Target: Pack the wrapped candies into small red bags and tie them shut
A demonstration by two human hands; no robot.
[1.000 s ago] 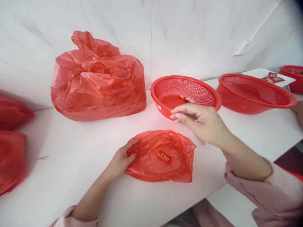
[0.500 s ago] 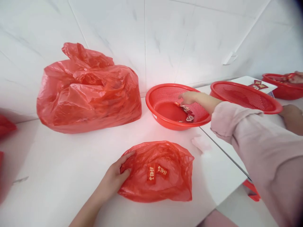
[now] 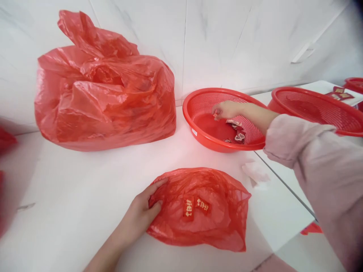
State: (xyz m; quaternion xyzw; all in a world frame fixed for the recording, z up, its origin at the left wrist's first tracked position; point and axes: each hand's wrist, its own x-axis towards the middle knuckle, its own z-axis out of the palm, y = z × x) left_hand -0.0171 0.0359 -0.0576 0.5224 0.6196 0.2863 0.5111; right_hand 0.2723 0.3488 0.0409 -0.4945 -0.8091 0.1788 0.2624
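My left hand [image 3: 138, 211] grips the left side of an open red plastic bag [image 3: 227, 226], its thumb over the edge. Inside that bag lie two small red packets with pale gold lettering, one upright packet [image 3: 188, 209] and one slanted packet [image 3: 203, 205]. Within a round red plastic basket [image 3: 195, 121], my right hand [image 3: 231, 109] has its fingers pinched on a small red packet [image 3: 217, 112], mostly hidden by the fingertips. Below that hand, several dark red and pale packets [image 3: 239, 136] rest at the basket's right side.
A large, full red plastic bag [image 3: 113, 117] stands against the tiled wall at the left. Another red basket [image 3: 317, 109] sits to the right, with packets on a white surface [image 3: 320, 87] behind it. A seam [image 3: 283, 185] runs between the white tabletops.
My right hand has lifted slightly off the packets, and a small red packet now shows in its fingers. My left hand keeps hold of the bag. The view has shifted a little.
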